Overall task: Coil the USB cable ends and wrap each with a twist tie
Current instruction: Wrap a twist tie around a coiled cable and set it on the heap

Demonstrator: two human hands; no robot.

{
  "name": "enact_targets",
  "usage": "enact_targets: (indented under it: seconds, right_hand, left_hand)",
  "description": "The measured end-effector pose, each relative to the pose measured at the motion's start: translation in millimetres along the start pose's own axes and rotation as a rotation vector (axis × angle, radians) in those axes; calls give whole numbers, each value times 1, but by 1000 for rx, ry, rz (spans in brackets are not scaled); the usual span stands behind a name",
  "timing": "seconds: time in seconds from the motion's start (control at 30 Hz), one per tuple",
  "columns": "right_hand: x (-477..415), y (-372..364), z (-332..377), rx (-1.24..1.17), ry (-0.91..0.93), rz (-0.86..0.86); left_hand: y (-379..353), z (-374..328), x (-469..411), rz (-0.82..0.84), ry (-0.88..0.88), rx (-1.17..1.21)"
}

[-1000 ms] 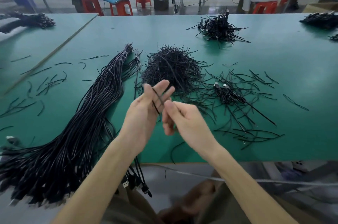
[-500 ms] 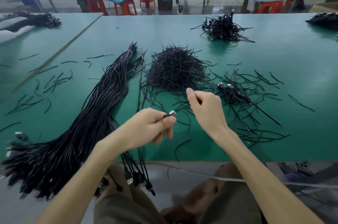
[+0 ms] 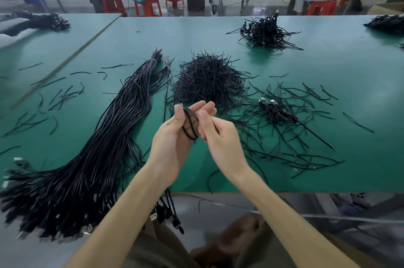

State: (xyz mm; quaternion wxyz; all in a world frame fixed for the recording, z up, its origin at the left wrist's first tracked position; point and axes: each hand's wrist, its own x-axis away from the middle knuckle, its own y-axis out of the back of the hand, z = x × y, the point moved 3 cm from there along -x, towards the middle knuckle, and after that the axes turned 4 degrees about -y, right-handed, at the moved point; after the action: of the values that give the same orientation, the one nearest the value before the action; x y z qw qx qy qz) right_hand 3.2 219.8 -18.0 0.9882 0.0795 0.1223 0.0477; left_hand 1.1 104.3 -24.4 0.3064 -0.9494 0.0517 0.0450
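Left hand [image 3: 172, 143]: gripping small cable coil [image 3: 189, 124] against the palm, plug end up by the thumb (likely to stop loops springing open). Right hand [image 3: 220, 136]: fingers curled, pinching at the coil's right edge; tie in that pinch or not, can't tell. Held between both hands, above the near desk [image 3: 349, 92] edge. Just beyond, within easy reach: twist tie pile [image 3: 207, 84]. Off left: uncoiled cable bundle [image 3: 98, 147].

Soft, even overhead light fell on the green table [image 3: 328, 84], with faint shadows under the twist-tie pile [image 3: 207, 84]. Wide-angle distortion bowed the frame's edges, and the cable bundle [image 3: 65, 202] at lower left was blurred.
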Motion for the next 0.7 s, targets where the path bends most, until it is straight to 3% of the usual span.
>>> enact_targets:
  seconds: [0.17, 0.33, 0.6, 0.7]
  right_hand:
    - [14, -11, -5, 150, 50, 97]
    - [13, 0, -13, 476, 110, 189]
    - [-2, 18, -16, 750, 220, 270]
    - [-6, 27, -16, 891, 260, 322]
  left_hand:
    - [0, -1, 2, -164, 177, 301]
    - [9, -11, 1, -166, 191, 503]
    - [7, -14, 1, -82, 216, 329]
    - [9, -19, 6, 32, 182, -70]
